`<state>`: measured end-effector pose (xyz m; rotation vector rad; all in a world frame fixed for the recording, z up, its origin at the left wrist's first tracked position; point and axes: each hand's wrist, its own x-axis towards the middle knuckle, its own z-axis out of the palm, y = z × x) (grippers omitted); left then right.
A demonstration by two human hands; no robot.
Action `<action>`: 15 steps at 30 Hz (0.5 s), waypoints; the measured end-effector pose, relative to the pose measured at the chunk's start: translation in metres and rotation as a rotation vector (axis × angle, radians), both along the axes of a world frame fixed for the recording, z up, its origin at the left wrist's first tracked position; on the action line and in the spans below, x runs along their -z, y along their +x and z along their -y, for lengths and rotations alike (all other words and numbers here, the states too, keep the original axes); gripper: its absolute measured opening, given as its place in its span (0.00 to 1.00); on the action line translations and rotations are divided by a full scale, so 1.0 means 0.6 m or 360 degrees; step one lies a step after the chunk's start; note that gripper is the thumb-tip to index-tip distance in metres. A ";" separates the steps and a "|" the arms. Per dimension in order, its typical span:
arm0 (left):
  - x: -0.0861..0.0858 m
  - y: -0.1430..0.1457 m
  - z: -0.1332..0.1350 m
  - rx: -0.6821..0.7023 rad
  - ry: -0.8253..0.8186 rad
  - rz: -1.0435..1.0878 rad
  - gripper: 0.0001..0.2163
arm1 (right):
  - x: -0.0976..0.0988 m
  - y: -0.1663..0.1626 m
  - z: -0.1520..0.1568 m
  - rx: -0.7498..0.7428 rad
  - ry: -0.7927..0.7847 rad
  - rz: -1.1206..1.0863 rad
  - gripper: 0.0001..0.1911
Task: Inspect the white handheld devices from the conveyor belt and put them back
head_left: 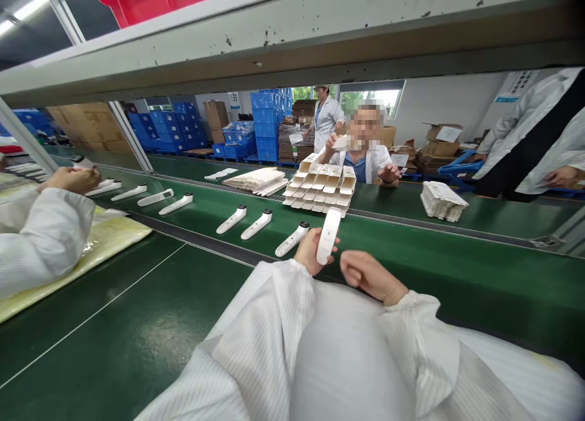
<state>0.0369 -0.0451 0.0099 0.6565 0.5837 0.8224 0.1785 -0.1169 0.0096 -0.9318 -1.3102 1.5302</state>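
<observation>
risk-drop: white handheld unit is held upright by its lower half only. I judge that if my grip slackens, it tips and falls onto the green belt.
risk-knock: next unit in line lies just left of and below my left hand. A drop or a low swing could hit it and skew the row.
unit-vs-fingers: lower centre of the frame. My left fingers are wrapped round its lower part from the left, and the top half stands clear above them.
right hand: just right of the unit and apart from it. Fingers are curled in narrow, with nothing seen in them.
row: more white units run toward the upper left of the frame, spaced apart.
beyond: stack of open cartons sits directly behind the unit.
far left: co-worker's hand, well apart from mine.
</observation>
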 end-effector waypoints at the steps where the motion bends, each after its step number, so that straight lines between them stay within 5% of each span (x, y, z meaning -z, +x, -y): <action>1: 0.000 0.008 0.006 0.0017 -0.0009 -0.0022 0.19 | 0.008 0.012 -0.010 0.0318 0.0015 -0.0116 0.18; 3: 0.000 0.021 0.017 0.0027 -0.0035 -0.0065 0.22 | 0.023 0.028 -0.026 0.0772 -0.0004 -0.0125 0.18; 6: 0.003 0.034 0.027 -0.0047 -0.0090 -0.0122 0.22 | 0.037 0.035 -0.039 0.1014 -0.0029 -0.0044 0.17; 12: 0.008 0.045 0.028 -0.0208 -0.0233 -0.0212 0.18 | 0.039 0.022 -0.041 0.0957 0.0056 0.0113 0.21; 15: 0.017 0.049 0.029 -0.0310 -0.0136 -0.0173 0.08 | 0.044 0.016 -0.042 0.0779 0.0100 0.0117 0.24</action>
